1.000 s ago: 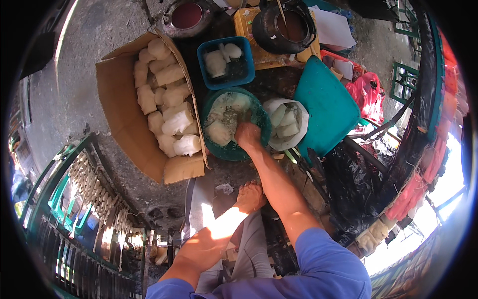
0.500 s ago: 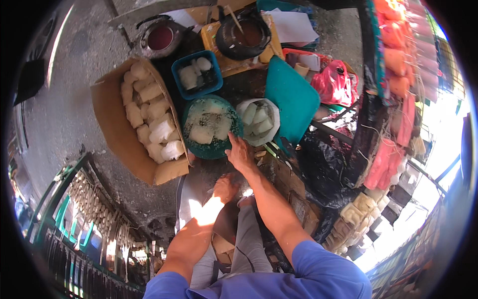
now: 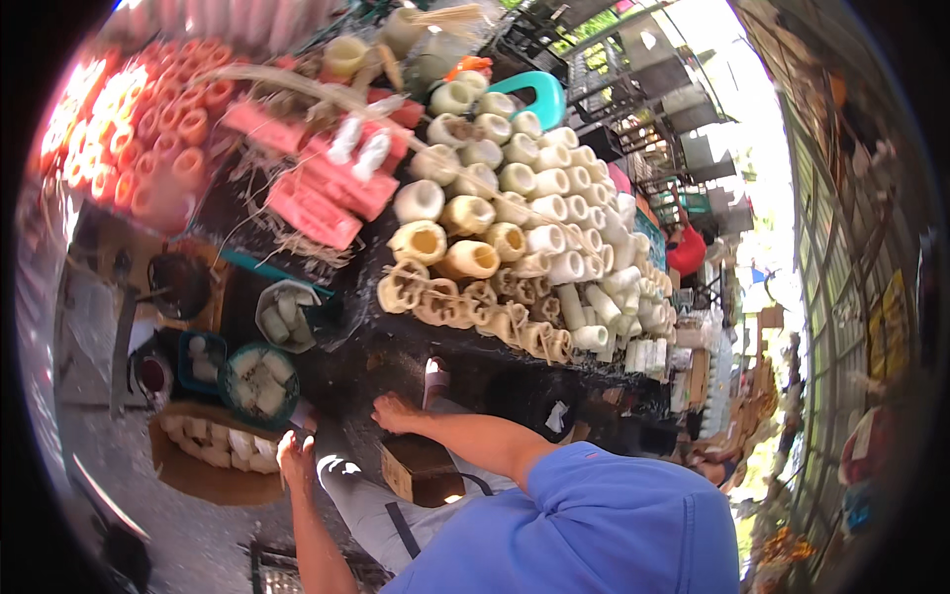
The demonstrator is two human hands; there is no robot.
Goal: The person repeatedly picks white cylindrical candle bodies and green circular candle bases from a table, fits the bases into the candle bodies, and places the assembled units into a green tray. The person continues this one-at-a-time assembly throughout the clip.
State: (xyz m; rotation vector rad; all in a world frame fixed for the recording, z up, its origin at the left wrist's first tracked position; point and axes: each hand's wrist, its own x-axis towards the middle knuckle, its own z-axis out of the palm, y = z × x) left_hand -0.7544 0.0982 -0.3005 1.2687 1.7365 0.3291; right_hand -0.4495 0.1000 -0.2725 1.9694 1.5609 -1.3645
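My left hand (image 3: 295,458) is raised beside the cardboard box (image 3: 198,483), its fingers extended and nothing visible in them. In that box lie white, bag-like lumps (image 3: 223,445). Just past the hand stands a round green basin (image 3: 234,404) with several white chunks (image 3: 262,384) in it. My right hand (image 3: 394,413) hovers over the dark ground between my knees and the table, fingers loosely spread and apparently empty. A small brown cardboard box (image 3: 421,475) sits between my legs.
A long black table carries many cream hollow cylinders (image 3: 515,178), pink blocks (image 3: 315,193) and red hollow cylinders (image 3: 148,124). On the left are a blue tub (image 3: 201,361), a white container of pale pieces (image 3: 287,315), a blackened pot (image 3: 180,285) and a kettle (image 3: 150,374). Further right, a person in red (image 3: 685,249).
My view has swung right, bringing the long table into sight. My right hand has left the basin's edge and is now away from it; my left hand is now nearer the box.
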